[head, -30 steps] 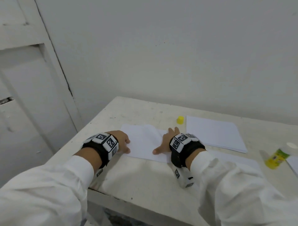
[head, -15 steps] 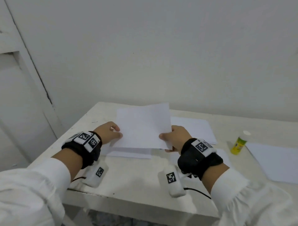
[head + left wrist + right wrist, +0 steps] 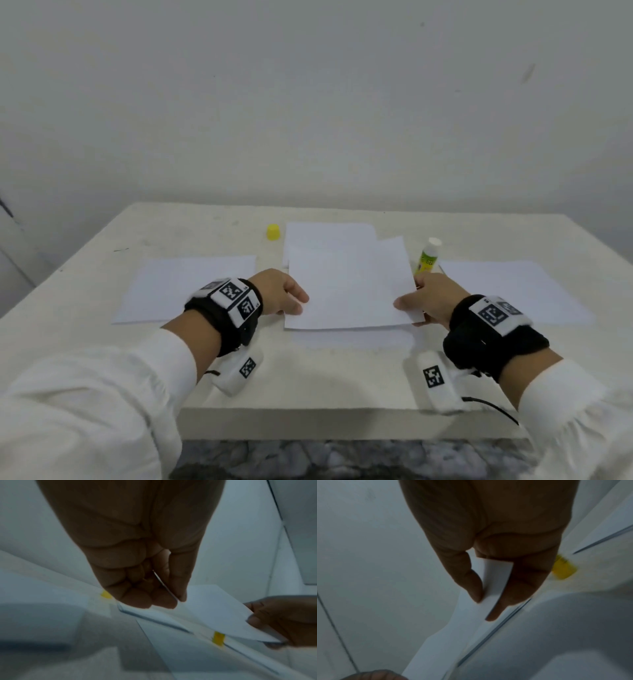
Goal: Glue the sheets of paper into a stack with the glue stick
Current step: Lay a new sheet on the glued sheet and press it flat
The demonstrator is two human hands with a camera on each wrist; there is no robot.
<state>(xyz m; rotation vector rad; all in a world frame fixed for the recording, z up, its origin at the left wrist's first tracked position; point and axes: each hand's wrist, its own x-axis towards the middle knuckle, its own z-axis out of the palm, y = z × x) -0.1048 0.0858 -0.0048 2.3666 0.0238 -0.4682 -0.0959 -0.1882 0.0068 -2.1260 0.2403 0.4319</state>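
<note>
Overhead, the head view shows both hands holding one white sheet of paper [image 3: 349, 287] above the bench [image 3: 308, 383]. The left hand [image 3: 279, 291] pinches the sheet's left edge, thumb on top; the right hand [image 3: 433, 299] pinches the right edge near the lower corner. Under the held sheet, and beyond the fingers, lies a stack of sheets [image 3: 329, 233], its far part showing. Another sheet [image 3: 178, 287] lies flat to the left of the left hand's fingers, and a further sheet [image 3: 513, 291] lies flat to the right of the right hand's fingers. The glue stick [image 3: 428, 255], uncapped with its white tip up, stands just beyond the right hand's fingers. Its yellow cap [image 3: 273, 231] rests beyond the left hand's fingers, just beside the stack's far left corner.

In the left wrist view, which is dim and blurred, the left hand [image 3: 137, 574] has its fingers [image 3: 137, 599] curled, with the sheet's edge [image 3: 164, 585] nipped between thumb and fingers. The sheet runs away to the right hand [image 3: 281, 620], which grips the opposite edge.

In the right wrist view, also dim, the right hand [image 3: 496, 561] holds the sheet's edge [image 3: 496, 580] between thumb and fingers [image 3: 518, 588]. The glue stick's yellow label [image 3: 563, 568] shows just to the right of those fingers.
</note>
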